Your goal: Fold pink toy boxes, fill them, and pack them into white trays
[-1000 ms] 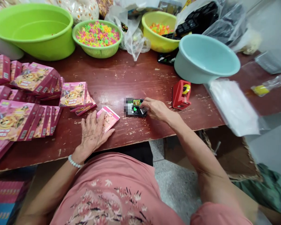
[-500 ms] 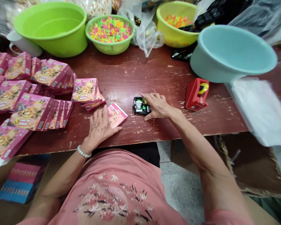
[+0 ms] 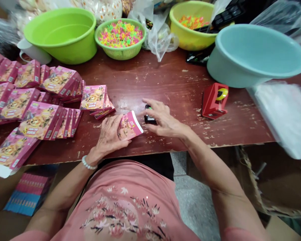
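Observation:
A flat pink carton with a white flap edge is gripped in my left hand, thumb along its near edge and fingers at its left side. It appears tilted a little off the table. My right hand hovers with fingers spread, nothing between them, its fingertips close to the carton's right end. Beneath it, a small black plastic tray lies on the table, mostly covered by the hand, so its contents are largely hidden.
Many pink boxes are stacked on the left. Along the back stand a green tub, a basket of colourful small pieces, a yellow bowl and a blue basin. A red tape dispenser and clear plastic bags are to the right.
My left hand has gone from lying flat by the carton to gripping and tilting it. My right hand has let go of the black tray and moved left over it. The view has shifted left.

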Motion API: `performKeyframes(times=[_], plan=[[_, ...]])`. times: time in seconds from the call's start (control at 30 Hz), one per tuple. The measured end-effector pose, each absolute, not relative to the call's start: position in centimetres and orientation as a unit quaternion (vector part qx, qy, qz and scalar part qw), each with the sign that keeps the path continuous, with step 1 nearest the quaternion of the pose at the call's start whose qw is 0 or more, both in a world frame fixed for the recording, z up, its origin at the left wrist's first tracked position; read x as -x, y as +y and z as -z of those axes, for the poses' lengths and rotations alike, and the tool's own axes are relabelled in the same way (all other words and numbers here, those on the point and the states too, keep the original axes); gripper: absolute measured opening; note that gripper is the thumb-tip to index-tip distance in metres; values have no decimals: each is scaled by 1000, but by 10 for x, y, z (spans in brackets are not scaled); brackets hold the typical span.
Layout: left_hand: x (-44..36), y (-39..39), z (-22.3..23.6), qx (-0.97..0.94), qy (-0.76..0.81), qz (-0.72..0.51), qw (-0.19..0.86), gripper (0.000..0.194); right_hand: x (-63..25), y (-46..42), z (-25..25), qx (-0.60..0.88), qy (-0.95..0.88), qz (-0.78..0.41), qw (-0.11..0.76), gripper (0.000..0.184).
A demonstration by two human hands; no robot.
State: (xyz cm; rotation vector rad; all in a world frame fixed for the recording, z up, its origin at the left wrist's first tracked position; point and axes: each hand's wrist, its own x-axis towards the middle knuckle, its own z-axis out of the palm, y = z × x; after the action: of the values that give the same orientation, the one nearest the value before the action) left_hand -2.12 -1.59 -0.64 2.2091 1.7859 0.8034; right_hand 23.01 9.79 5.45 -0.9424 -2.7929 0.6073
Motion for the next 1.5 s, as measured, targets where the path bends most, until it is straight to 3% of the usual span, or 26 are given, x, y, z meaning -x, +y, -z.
performKeyframes(times=[0.13, 0.2, 0.33, 0.53, 0.7, 1.03, 1.33, 1.43, 1.5], plan=[[32, -6, -1, -701, 585, -327, 243, 98, -248, 130, -38, 416, -902, -112, -40, 111], [37, -3, -8, -695, 562, -320, 315, 103, -253, 139, -30, 432, -892, -111, -72, 119], [43, 1, -14, -694, 551, -312, 342, 113, -256, 137, -26, 439, -887, -129, -63, 104], [34, 7, -3, -749, 597, -234, 167, 112, -253, 124, -34, 459, -878, -136, -8, 98], [29, 13, 4, -773, 599, -171, 118, 109, -248, 110, -32, 438, -885, -152, 35, 101], [28, 22, -1, -776, 601, -154, 111, 105, -244, 96, -22, 393, -900, -177, 66, 99], [19, 29, -9, -787, 585, -104, 165, 108, -239, 103, -8, 347, -907, -226, 69, 104], [19, 29, -4, -783, 588, -104, 172, 110, -254, 108, -4, 356, -886, -271, 125, 111], [19, 27, -1, -783, 589, -107, 170, 111, -268, 109, -1, 383, -848, -314, 188, 100]])
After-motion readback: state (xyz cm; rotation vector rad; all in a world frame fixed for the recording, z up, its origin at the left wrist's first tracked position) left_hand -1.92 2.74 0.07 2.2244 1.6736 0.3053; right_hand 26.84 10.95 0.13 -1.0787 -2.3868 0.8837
